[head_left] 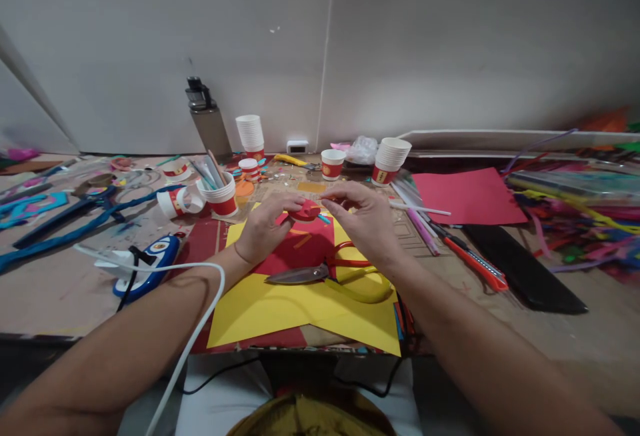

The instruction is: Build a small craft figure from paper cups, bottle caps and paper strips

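Note:
Between thumb and fingers, my left hand grips a small red round paper piece. A short blue strip sticks out at its right edge. My right hand is closed in a pinch just right of the piece; whatever its fingertips hold is too small to make out. A thin white stick shows beyond this hand, and I cannot tell whether it is held. Below the hands, scissors with red and yellow handles lie on red paper and yellow paper.
To the left stand a paper cup of sticks and a blue-and-white power strip with a white cable crossing my left forearm. Stacked paper cups stand behind. On the right lie a red utility knife, a black case and red paper.

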Action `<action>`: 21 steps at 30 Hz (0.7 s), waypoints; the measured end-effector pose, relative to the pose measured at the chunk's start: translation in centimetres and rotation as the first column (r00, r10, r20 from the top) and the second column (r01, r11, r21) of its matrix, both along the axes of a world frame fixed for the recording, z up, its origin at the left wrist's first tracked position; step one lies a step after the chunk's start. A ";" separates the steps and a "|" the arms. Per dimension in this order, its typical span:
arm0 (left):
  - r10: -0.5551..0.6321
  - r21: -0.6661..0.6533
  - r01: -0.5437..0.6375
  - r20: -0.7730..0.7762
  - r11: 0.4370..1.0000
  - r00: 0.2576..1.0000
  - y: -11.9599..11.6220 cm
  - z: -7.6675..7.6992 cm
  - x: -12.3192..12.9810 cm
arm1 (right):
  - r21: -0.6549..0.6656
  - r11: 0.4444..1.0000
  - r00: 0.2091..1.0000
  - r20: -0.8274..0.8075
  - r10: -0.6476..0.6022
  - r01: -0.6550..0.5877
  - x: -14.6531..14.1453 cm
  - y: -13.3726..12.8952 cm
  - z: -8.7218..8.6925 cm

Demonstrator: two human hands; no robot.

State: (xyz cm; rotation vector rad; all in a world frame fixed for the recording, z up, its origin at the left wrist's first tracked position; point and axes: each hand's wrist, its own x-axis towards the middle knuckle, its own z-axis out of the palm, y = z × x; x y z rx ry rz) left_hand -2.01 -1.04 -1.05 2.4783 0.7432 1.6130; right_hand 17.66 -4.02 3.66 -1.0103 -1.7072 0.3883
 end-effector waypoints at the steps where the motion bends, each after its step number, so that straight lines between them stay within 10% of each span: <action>1: -0.008 0.001 0.008 -0.001 1.000 1.000 0.0 0.0 0.0 | 0.006 1.000 1.000 0.007 0.004 -0.004 0.0 0.0 -0.1; 21: 0.027 0.052 -0.026 -0.020 0.998 0.999 0.1 0.0 0.0 | 0.094 0.992 0.978 0.195 0.069 -0.089 -0.1 0.2 -1.1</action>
